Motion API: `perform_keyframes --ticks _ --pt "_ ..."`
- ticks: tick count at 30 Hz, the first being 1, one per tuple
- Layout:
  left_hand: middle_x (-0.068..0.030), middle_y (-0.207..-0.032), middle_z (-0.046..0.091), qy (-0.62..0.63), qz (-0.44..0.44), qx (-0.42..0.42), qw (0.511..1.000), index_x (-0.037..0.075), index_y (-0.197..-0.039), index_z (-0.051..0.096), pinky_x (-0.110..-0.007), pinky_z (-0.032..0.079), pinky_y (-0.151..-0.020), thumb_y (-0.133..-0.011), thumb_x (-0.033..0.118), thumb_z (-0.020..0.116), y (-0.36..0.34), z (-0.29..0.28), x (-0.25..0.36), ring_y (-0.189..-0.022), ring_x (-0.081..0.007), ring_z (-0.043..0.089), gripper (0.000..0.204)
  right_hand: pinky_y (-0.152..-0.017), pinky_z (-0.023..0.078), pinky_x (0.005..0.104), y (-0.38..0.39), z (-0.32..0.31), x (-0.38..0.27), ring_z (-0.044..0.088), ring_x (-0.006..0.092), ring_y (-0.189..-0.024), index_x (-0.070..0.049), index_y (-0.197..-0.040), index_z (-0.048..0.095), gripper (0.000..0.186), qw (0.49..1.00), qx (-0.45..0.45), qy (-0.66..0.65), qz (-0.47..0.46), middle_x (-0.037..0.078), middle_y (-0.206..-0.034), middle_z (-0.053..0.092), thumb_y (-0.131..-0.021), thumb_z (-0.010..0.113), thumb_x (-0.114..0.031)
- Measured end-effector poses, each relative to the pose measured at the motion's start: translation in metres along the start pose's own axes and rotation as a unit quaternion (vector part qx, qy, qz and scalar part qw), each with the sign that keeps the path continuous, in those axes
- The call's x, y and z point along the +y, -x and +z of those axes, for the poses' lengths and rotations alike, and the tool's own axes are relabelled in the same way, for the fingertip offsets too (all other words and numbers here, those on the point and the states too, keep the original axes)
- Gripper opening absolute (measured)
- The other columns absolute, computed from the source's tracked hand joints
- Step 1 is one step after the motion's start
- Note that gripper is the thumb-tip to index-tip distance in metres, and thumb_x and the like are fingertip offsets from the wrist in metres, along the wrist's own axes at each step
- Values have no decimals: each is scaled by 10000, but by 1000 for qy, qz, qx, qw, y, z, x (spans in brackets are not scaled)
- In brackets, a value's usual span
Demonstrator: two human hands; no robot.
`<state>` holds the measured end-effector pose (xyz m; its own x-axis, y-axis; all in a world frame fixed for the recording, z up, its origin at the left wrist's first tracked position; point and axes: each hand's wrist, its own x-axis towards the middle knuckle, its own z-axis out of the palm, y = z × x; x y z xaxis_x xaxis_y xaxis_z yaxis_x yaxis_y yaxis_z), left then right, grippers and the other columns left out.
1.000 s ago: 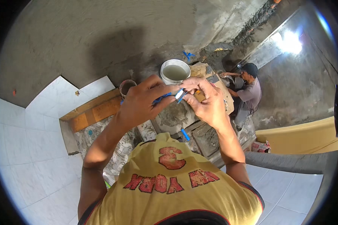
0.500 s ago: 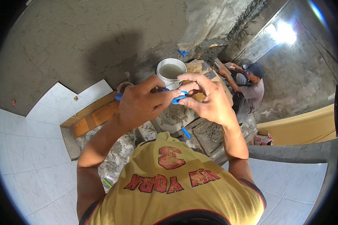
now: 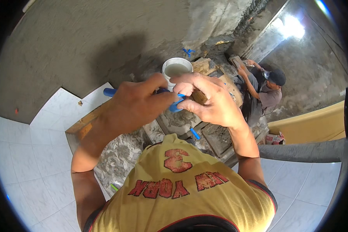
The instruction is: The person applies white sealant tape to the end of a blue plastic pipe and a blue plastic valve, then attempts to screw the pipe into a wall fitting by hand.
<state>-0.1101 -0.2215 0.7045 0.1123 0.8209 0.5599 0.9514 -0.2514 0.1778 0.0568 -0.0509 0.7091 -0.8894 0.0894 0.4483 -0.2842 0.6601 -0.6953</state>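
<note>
My left hand [image 3: 133,102] is closed around a slim blue rod-like tool [image 3: 110,92], whose rounded end sticks out past the knuckles on the left. The fingers hide most of it, so its kind cannot be told. My right hand [image 3: 210,98] pinches a small flat blue piece [image 3: 176,106] between thumb and fingertips, right against the left fingertips. Whether the two blue parts are joined is hidden. Something brown shows through the gap in my right hand; I cannot tell whether it is held. Just beyond both hands stands a white bucket [image 3: 177,62] of cloudy water.
A co-worker [image 3: 272,87] crouches at the far right, holding a flat board-like tool [image 3: 236,61]. Wet grey plaster covers the wall [image 3: 81,42], with white tiles [image 3: 60,106] below. Blue plastic bits [image 3: 188,52] lie beyond the bucket; a blue stick [image 3: 195,133] lies on the floor.
Both hands have shifted slightly left, and more of the blue rod's end shows on the left. The co-worker and the board-like tool have moved to the right.
</note>
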Motion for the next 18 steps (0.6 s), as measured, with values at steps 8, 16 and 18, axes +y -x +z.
perform_keyframes --ticks 8,16,18 --pt "-76 -942 601 100 -50 118 987 87 -967 647 -347 516 -574 -844 40 723 6 22 -5 -697 -227 643 152 -768 553 401 -2 7 -4 675 288 -924 -101 -1250 619 483 998 20 52 -27 109 -1008 651 -801 746 22" --pt "-108 -921 631 190 -122 198 954 50 -958 646 -338 500 -626 -894 43 680 8 33 -6 -739 -227 640 72 -768 552 340 9 18 24 678 208 -903 -37 -1234 607 423 1000 26 13 2 84 -1044 669 -829 679 62" --pt "-75 -891 624 185 -140 229 945 47 -943 658 -314 488 -628 -869 35 709 10 41 -7 -701 -193 624 91 -753 554 312 15 25 32 657 150 -890 -18 -1206 616 327 977 48 -189 86 57 -1041 668 -888 652 49"
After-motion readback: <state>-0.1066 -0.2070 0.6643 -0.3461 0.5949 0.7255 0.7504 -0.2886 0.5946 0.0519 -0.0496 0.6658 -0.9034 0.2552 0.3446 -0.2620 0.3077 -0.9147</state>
